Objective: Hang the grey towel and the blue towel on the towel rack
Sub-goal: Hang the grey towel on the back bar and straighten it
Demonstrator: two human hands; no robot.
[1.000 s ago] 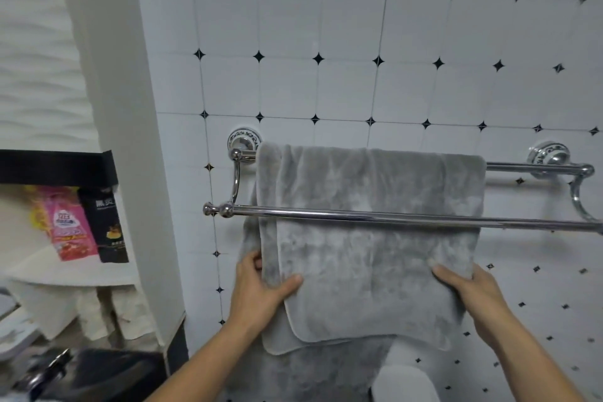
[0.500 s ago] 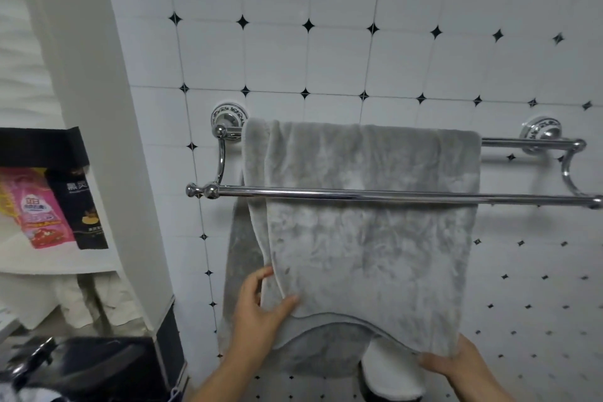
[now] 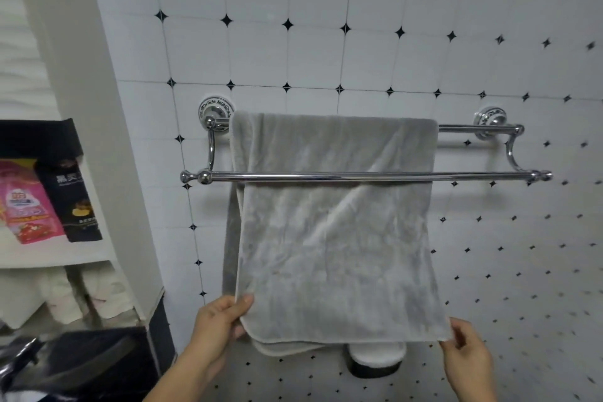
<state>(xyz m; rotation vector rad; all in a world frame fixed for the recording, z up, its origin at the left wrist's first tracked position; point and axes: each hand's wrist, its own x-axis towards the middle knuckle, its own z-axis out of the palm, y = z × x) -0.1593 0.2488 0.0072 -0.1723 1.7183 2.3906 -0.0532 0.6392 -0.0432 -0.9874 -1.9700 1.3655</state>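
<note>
The grey towel (image 3: 336, 238) hangs folded over the back bar of the chrome towel rack (image 3: 359, 177), passing behind the front bar. Its front flap reaches well below the rack. My left hand (image 3: 222, 323) pinches the flap's lower left corner, thumb in front. My right hand (image 3: 466, 352) pinches the lower right corner. Both hands hold the bottom edge out toward me. No blue towel is in view.
A white pillar (image 3: 98, 108) stands left of the tiled wall. Left of it a shelf (image 3: 49, 258) carries a pink packet (image 3: 29, 206) and a black packet (image 3: 75, 202). A white and black object (image 3: 375, 359) sits below the towel.
Both hands slid down the front flap from mid-height to its bottom corners, and the flap now hangs longer and flatter. The view tilted downward slightly.
</note>
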